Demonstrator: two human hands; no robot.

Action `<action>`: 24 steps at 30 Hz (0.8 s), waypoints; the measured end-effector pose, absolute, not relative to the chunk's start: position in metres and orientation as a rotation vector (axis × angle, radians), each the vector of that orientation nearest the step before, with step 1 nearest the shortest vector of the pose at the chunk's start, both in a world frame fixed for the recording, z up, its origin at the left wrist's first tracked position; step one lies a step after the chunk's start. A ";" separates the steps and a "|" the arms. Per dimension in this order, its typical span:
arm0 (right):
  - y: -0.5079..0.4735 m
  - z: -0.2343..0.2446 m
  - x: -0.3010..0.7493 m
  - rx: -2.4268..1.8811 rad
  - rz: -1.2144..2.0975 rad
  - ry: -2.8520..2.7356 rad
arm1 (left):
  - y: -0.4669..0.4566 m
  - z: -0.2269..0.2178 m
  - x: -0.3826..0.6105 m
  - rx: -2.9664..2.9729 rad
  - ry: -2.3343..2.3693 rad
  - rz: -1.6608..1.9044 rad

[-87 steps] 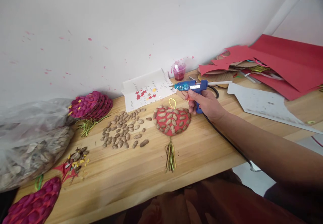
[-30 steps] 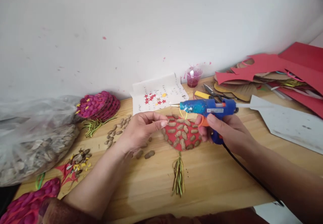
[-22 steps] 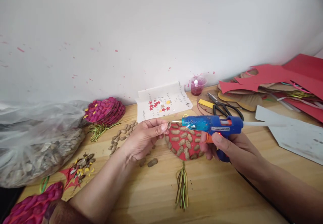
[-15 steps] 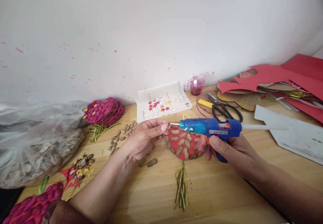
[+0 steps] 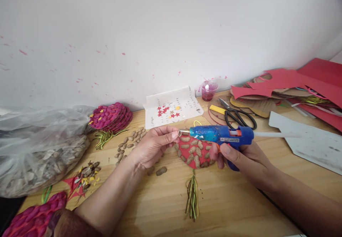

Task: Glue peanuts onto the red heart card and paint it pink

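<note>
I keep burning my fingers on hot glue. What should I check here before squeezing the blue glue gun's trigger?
1. Nozzle aimed at the shell piece pinched in the left hand: ok, the tip is at the shell.
2. The left fingertips clear of the nozzle: not ok, they are right beside it.
3. The right hand grips the glue gun, finger at the orange trigger: ok.
4. The glue stick loaded: ok, it sticks out the back.
5. Gun heated: cannot tell.
6. The red peanut-covered piece lies flat on the table: ok.
</note>
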State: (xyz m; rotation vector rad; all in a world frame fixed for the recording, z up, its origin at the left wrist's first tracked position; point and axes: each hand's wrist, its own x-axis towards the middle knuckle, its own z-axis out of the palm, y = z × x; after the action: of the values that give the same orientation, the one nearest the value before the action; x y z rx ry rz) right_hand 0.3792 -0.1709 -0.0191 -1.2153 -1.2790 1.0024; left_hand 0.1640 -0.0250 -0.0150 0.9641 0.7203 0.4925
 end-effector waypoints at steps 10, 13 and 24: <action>-0.172 -0.019 0.380 -1.241 1.000 -1.289 | -0.024 -0.015 0.165 0.970 0.733 0.496; -0.172 -0.020 0.380 -1.243 1.004 -1.294 | -0.025 -0.016 0.164 0.978 0.739 0.493; -0.172 -0.021 0.381 -1.265 0.971 -1.279 | -0.025 -0.015 0.165 0.958 0.741 0.498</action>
State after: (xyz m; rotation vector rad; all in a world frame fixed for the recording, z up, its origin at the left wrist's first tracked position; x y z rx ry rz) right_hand 0.3805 -0.1721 -0.0215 -1.2653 -1.2789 0.9714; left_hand 0.1648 -0.0249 -0.0151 0.9583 0.7410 0.4983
